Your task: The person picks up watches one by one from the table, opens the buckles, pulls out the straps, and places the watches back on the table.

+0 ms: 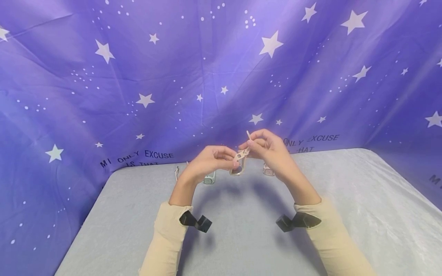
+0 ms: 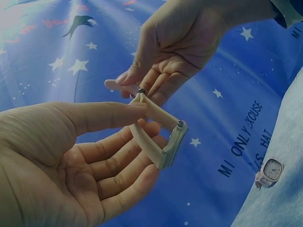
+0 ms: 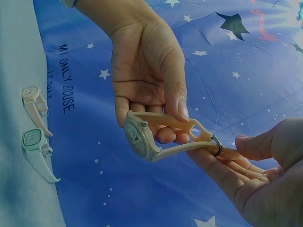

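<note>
A cream wristwatch (image 3: 138,136) is held up above the table between both hands, its strap bent into a loop and passing through a dark metal buckle (image 3: 217,145). My left hand (image 1: 211,163) pinches the strap between thumb and fingers, beside the buckle end. The thumb and fingers of my right hand (image 1: 271,149) pinch the strap's free tip (image 2: 113,85), which sticks out past the buckle. In the right wrist view, the round dial faces away from the right hand, toward the left.
Behind the hands on the grey cloth-covered table (image 1: 241,237) lie a green watch (image 1: 208,179), a pink watch (image 1: 268,171) and a pale watch (image 1: 177,173). A purple-blue star-printed curtain (image 1: 214,57) hangs at the table's far edge.
</note>
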The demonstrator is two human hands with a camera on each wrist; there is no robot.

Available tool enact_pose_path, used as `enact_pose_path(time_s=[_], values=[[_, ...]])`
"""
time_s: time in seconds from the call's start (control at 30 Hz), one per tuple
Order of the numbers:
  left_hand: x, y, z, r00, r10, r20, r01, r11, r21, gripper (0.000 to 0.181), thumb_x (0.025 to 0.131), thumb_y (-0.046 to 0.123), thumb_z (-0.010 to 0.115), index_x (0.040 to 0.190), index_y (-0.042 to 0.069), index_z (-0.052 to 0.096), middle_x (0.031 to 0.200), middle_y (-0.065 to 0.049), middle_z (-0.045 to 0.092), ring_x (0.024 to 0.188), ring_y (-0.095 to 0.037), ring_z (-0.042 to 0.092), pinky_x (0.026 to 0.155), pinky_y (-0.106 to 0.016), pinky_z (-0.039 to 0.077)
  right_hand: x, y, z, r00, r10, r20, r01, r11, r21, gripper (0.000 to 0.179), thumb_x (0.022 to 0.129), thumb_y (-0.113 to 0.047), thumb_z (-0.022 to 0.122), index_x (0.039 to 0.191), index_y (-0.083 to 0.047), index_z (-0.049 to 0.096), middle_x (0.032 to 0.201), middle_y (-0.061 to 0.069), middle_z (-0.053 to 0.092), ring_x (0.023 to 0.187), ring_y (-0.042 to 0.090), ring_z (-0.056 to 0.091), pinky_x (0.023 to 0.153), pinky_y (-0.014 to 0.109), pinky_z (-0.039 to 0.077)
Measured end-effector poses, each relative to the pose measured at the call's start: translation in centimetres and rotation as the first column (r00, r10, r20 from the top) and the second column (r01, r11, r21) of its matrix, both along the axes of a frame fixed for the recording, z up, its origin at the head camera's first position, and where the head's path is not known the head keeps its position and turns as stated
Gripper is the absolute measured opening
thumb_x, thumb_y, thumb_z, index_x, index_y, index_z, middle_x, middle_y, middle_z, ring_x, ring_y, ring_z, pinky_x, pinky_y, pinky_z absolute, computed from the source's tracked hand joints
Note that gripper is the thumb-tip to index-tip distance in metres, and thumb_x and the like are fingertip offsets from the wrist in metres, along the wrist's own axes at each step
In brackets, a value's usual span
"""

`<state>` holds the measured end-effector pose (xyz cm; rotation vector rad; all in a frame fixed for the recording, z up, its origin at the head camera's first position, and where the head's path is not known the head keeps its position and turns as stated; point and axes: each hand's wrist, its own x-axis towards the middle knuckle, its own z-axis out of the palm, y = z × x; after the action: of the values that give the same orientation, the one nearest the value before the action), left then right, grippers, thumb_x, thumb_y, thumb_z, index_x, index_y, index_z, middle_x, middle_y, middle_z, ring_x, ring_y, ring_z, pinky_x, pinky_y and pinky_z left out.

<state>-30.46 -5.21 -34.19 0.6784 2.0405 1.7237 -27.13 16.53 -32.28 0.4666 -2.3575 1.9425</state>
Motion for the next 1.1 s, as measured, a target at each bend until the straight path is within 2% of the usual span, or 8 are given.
enact_pose_path(time_s=[0.33,0.63,0.93,1.1], values=[[0.07,0.11,0.00,1.000,-0.021,0.007,0.021,1.000,0.017,0.024,0.089,0.004,0.074,0.112,-0.002,0.069,0.093,-0.007,0.077,0.082,-0.018,0.073,0.090,-0.040,0.059,-0.03,-0.02,-0.01,1.000,0.001,0.004,-0.001,1.000,-0.005,0.018,0.105,-0.013,0.056,0.117,0.000,0.052,0.115,0.021,0.074,0.093,0.016,0.077,0.106,0.048,0.053],[0.15,0.11,0.06,1.000,0.000,0.009,0.000,1.000,0.003,0.025,0.088,0.004,0.075,0.112,-0.001,0.070,0.092,-0.004,0.076,0.083,-0.017,0.073,0.091,-0.037,0.058,-0.03,-0.06,0.02,1.000,-0.001,0.007,0.001,1.000,-0.001,0.020,0.104,-0.011,0.055,0.118,0.002,0.051,0.116,0.022,0.073,0.092,0.016,0.077,0.106,0.048,0.053],[0.10,0.04,0.01,1.000,-0.004,0.008,0.004,1.000,0.013,0.026,0.088,0.005,0.075,0.113,0.000,0.070,0.094,-0.006,0.077,0.083,-0.018,0.073,0.092,-0.038,0.058,0.02,-0.10,0.09,1.000,-0.001,0.001,0.001,1.000,0.002,0.022,0.104,-0.010,0.055,0.119,0.005,0.051,0.116,0.024,0.072,0.092,0.016,0.077,0.103,0.044,0.055],[0.08,0.02,-0.03,1.000,-0.009,0.018,0.008,1.000,0.020,0.027,0.088,0.005,0.074,0.114,0.000,0.070,0.095,-0.007,0.077,0.084,-0.018,0.074,0.094,-0.042,0.058,0.08,-0.11,0.11,1.000,-0.002,0.003,0.002,1.000,0.003,0.025,0.104,-0.010,0.055,0.121,0.007,0.050,0.116,0.024,0.073,0.091,0.016,0.077,0.103,0.045,0.055]])
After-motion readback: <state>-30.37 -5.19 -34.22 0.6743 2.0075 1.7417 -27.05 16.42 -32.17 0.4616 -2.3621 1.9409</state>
